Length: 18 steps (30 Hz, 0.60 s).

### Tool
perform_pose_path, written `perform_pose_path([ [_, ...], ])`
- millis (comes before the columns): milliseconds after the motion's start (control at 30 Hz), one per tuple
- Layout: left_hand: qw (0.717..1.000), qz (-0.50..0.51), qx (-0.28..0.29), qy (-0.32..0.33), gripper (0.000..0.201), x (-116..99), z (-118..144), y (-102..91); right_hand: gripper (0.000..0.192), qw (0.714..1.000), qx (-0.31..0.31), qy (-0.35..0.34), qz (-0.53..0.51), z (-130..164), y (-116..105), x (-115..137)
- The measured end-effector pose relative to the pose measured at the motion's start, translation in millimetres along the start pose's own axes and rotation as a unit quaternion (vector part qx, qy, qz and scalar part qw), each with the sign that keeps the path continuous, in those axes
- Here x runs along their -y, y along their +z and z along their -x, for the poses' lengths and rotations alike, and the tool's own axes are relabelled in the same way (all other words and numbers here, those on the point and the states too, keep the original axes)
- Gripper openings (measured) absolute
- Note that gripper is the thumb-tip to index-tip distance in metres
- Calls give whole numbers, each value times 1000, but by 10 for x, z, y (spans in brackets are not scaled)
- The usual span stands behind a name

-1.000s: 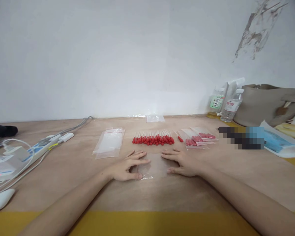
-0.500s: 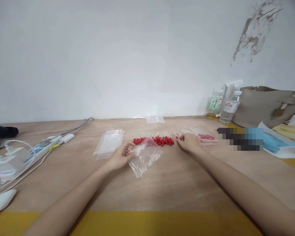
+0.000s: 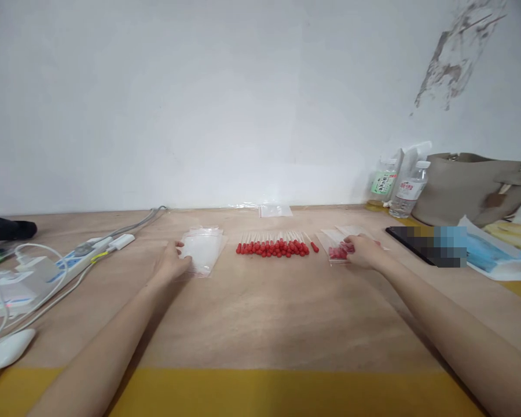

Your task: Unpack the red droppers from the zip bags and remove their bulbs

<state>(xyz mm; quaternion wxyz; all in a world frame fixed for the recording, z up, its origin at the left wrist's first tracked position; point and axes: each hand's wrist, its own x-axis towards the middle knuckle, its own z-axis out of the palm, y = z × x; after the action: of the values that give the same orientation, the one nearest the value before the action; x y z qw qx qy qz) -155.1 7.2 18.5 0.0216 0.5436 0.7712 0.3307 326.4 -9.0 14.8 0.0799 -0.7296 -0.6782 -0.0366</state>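
Note:
A stack of clear zip bags [image 3: 206, 253] lies left of the middle, with my left hand [image 3: 171, 263] at its left edge, thumb and fingers apart. Red-tipped white sticks [image 3: 278, 249] lie in a row in the middle, tips toward me. One red-tipped stick [image 3: 315, 247] is slightly apart at the row's right end. To the right, my right hand [image 3: 363, 252] has its fingers closed on a clear bag with red tips inside [image 3: 337, 253]. Further filled bags are partly hidden beneath that hand.
A power strip [image 3: 82, 255] with chargers and cables lies left, near a white spoon-like object [image 3: 6, 352]. At right are a phone [image 3: 410, 240], a blue mask pack [image 3: 488, 249], bottles [image 3: 410, 191] and a grey bag [image 3: 464, 185]. Flat plastic [image 3: 275, 211] lies by the wall.
My left hand has let go of the clear bag and moved left to the bag stack. My right hand has moved right from the row's end, to a filled bag now lying there.

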Motion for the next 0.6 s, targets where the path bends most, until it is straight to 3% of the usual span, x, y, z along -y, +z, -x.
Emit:
perform_pose_path([
  [167,989,-93,-94,65,42,-198,159,-80,26,999,-13,-27,40,69,20,-65],
  [333,985,-77,-79,131,35,-373,362,-26,21,993,-69,-29,87,122,-5,-24],
  [467,976,-54,-90,190,29,-396,430,59,25,973,-212,-38,84,154,-38,16],
  [600,964,-27,-102,246,26,-437,508,115,30,935,-351,-44,4,245,-160,164],
])
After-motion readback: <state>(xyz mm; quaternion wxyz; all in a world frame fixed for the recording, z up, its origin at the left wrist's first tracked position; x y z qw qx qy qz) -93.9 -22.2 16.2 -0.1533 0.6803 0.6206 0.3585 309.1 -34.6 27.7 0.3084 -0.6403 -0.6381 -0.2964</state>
